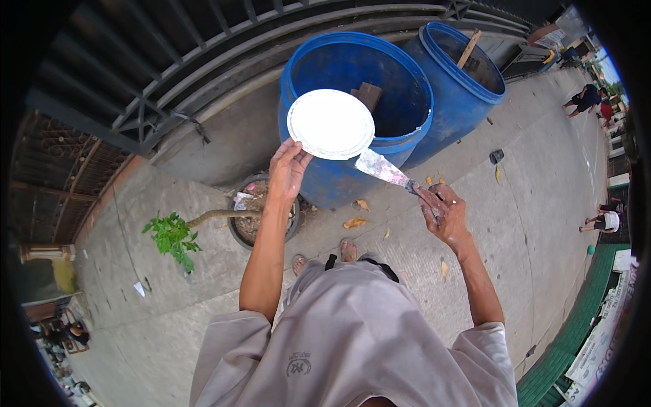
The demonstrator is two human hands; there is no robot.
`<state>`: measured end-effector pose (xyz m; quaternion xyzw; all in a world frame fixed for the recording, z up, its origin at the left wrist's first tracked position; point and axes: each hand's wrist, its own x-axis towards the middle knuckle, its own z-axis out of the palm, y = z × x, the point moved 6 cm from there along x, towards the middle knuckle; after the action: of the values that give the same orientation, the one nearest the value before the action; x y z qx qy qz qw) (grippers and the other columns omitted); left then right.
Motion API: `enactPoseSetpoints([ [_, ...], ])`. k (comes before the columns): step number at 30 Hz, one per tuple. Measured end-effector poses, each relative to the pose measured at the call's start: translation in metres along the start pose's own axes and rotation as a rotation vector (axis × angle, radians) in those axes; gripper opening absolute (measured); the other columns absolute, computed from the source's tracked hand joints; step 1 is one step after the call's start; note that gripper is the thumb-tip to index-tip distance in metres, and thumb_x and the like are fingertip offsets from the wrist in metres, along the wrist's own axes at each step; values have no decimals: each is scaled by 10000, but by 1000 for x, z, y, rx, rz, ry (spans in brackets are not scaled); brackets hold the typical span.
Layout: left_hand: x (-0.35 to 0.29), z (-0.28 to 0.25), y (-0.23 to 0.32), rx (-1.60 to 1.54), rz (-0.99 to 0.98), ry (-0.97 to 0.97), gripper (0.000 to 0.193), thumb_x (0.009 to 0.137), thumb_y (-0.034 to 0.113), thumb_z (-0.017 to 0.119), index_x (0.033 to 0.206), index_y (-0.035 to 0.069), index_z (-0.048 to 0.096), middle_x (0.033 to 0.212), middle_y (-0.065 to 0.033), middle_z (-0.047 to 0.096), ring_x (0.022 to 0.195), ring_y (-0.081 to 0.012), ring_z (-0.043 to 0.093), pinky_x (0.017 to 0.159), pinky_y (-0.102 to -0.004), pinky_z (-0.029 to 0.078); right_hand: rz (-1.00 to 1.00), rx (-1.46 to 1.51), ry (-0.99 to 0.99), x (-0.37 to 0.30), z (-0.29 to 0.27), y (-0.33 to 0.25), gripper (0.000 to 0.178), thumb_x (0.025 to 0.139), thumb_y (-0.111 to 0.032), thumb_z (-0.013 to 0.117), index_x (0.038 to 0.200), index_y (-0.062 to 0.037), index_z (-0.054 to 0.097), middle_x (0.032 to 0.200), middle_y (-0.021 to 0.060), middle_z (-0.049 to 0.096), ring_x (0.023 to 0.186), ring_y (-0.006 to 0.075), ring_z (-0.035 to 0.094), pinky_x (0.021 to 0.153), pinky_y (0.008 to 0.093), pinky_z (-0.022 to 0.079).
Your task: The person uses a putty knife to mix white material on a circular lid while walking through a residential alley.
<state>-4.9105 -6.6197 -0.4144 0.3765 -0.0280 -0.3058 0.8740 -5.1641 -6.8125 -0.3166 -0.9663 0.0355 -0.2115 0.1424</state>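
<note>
My left hand (287, 169) grips the lower left rim of a round white lid (330, 124), thumb at its edge, the other fingers partly hidden. In my right hand (444, 216) is a putty knife (385, 169), held by its handle. White and pinkish smears coat its blade, whose tip is at the lid's lower right edge; whether they touch I cannot tell. Both are held up in front of a large blue drum (325, 183) with an open top. A brown block-like piece (367, 95) shows inside that drum, partly covered by the lid.
A second blue drum (447, 102) holds a wooden stick (469, 49). Left of my feet stands a potted plant (248, 227) with a leaning stem. Dark metal gates (156, 81) run behind. Dry leaves (354, 222) lie on the concrete. People (586, 100) are far off at right.
</note>
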Motion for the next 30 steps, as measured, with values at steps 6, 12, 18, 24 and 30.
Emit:
enactPoseSetpoints([
  [6,2,2,3,-39,17,11,339,881,57,522,1189,-68,456,1143,-128,546,1062,-203,527,966,-353,435,-51,4,105,-11,9,-1,433,677,-34,683,1086,-169,636,833,40,559,718,209,572,566,317,484],
  [12,2,1,5,-50,26,16,301,874,55,539,1151,-58,497,1097,-126,576,1002,-193,557,922,-336,465,-13,13,25,-1,17,-3,427,684,-39,671,1089,-166,638,868,51,561,787,214,574,588,335,482],
  [18,-1,-2,1,-45,21,15,311,878,51,529,1166,-59,488,1110,-126,573,1004,-193,559,924,-329,464,-18,154,22,18,6,-6,347,720,-55,657,1057,-140,656,813,70,566,738,235,585,598,345,480],
  [24,-3,-3,-7,-15,7,2,355,887,42,509,1215,-78,442,1158,-140,543,1070,-209,528,975,-347,433,75,82,-186,36,9,-8,330,724,-76,671,1048,-140,669,814,63,583,710,219,583,596,340,479],
  [30,-4,-3,-10,9,-12,-20,352,887,31,500,1214,-83,437,1179,-148,531,1097,-225,520,1004,-370,416,-31,60,-87,49,6,-19,358,700,-58,679,1046,-150,670,821,55,576,737,213,581,599,335,484],
])
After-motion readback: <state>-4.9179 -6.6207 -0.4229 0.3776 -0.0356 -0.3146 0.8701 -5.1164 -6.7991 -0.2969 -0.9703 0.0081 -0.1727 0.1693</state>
